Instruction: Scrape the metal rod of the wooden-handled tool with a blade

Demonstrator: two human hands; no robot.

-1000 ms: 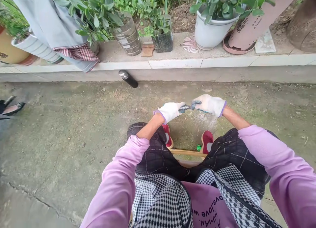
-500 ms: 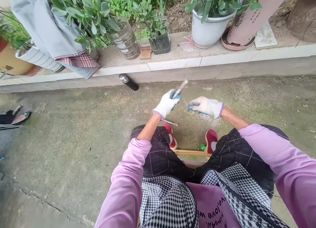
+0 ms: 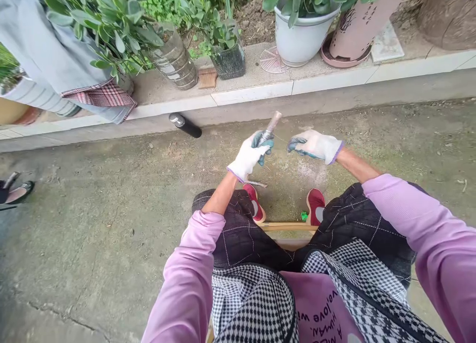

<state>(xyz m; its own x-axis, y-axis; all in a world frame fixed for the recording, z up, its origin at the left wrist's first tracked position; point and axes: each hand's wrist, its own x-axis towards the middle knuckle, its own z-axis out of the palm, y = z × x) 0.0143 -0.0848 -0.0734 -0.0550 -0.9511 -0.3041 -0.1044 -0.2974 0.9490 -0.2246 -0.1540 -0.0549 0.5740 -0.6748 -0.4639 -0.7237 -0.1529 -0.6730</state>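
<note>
I see the left hand [image 3: 250,153], in a white knit glove, closed around a slim rod-like tool [image 3: 268,129] that tilts up and away toward the ledge [image 3: 256,91]; its pale tip stands clear above the fist, and a thin metal end [image 3: 256,184] sticks out below the wrist, over the left red shoe [image 3: 256,204]. The right hand [image 3: 315,144], gloved the same way, sits just beside the tool on its right, not touching it; its fingers are curled loosely and I make out nothing in them (a dark patch shows on the fingertips of both gloves). Both hands hover over the concrete floor [image 3: 92,194], in front of the knees, with the right red shoe [image 3: 315,206] below the right hand.

Taking the tool as my landmark: a black cylinder [image 3: 185,125] lies on the floor well to its left, against the foot of the ledge. Beyond the tool, on the ledge, stand a dark pot of succulents [image 3: 227,55] and a white plant pot [image 3: 299,35]. Far left of the tool, another person's foot [image 3: 17,190] shows at the edge.
</note>
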